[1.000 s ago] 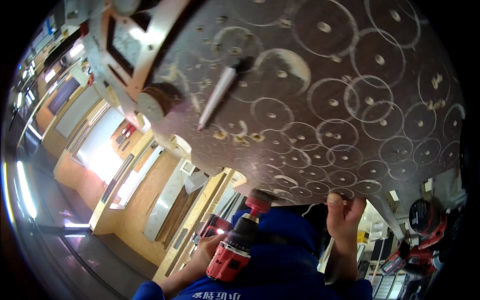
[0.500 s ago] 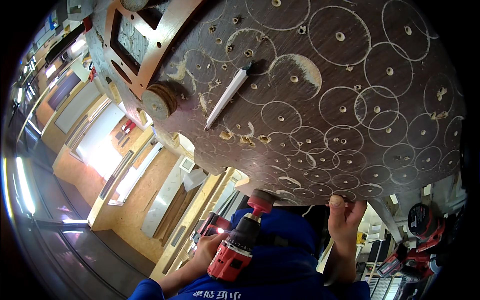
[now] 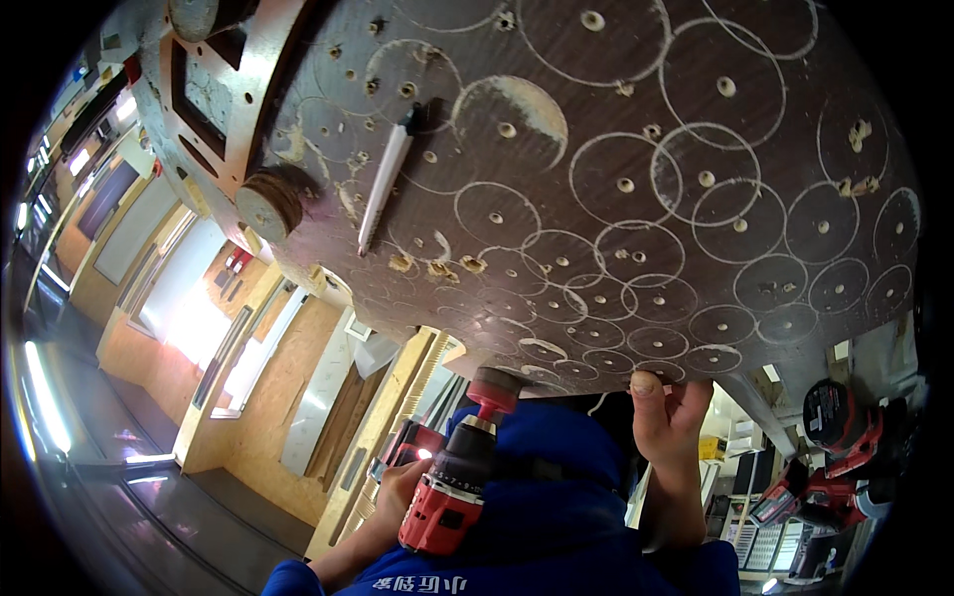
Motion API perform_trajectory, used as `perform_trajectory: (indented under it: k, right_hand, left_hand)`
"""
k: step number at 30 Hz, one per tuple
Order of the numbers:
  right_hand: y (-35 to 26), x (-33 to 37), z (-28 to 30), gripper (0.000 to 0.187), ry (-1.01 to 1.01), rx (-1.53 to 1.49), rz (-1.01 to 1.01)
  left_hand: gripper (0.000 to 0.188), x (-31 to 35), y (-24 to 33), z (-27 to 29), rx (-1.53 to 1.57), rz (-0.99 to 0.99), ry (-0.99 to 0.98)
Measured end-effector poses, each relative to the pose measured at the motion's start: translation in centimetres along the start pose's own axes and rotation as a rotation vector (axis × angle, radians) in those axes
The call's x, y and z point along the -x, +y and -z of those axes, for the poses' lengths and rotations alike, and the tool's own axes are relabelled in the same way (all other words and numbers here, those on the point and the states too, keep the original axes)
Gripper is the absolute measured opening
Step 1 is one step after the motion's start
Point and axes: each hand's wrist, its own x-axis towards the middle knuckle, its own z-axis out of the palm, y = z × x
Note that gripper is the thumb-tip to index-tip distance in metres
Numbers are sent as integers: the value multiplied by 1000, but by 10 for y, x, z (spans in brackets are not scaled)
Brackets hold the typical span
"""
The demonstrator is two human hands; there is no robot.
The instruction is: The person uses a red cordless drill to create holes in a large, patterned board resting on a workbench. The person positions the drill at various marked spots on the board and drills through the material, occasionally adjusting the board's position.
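Observation:
My left hand (image 3: 392, 494) is closed round the handle of a red and black cordless drill (image 3: 442, 505). A red hole saw (image 3: 496, 389) with a dark rim sits in its chuck, at the near edge of a dark brown board (image 3: 616, 238). Whether its rim touches the board, I cannot tell. My right hand (image 3: 668, 417) grips that same edge further right, thumb against it and fingers curled. Scored rings and small drilled holes cover the board. A white pencil (image 3: 386, 184) with a dark end lies on it at the left.
A copper-coloured metal plate with cut-outs (image 3: 214, 119) lies at the board's far left, beside a round wooden plug (image 3: 268, 206). Several red power tools (image 3: 835, 497) are at the right. Timber strips (image 3: 397, 427) and panels (image 3: 318, 387) stand at the left.
The board with its pencil and plate has shifted left in the view. The drill and both hands appear slightly further left too, keeping their holds.

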Motion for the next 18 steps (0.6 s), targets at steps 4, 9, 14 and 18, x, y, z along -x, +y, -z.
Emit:
perform_trajectory:
  k: [4, 9, 14, 18]
  right_hand:
    - [-2, -1, -1, 31, -5, 29, 29]
    - [-5, -1, 1, 31, -50, 71, 72]
    - [-2, 0, 2, 34, -23, 42, 9]
    - [-1, 2, 2, 37, -21, 52, -8]
  left_hand:
    - [37, 2, -9, 0, 88, 23, -3]
    - [36, -1, 9, 1, 116, 11, -23]
    - [36, -4, 9, 2, 77, 31, -47]
    - [37, -3, 9, 2, 71, 5, -43]
